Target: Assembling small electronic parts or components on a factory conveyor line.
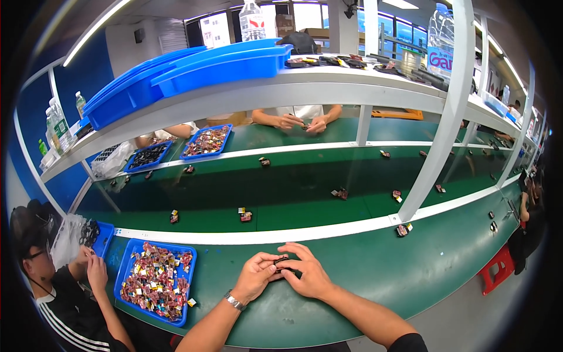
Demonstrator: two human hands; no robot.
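Observation:
Over the green bench top, my left hand and my right hand meet at a small black part. The fingers and thumbs of both hands close on it, and they hide most of its shape. On the left forearm is a metal watch band. To the left of my hands lies a blue tray heaped with small red, yellow and white pieces. Beyond my hands, to the right, a small black-and-red assembly with a yellow tab rests at the white rail.
A green conveyor belt carrying several small assemblies runs past the white rail. Above it, a white shelf holds blue trays and bottles. A co-worker sits at the left; another's hands work across the belt.

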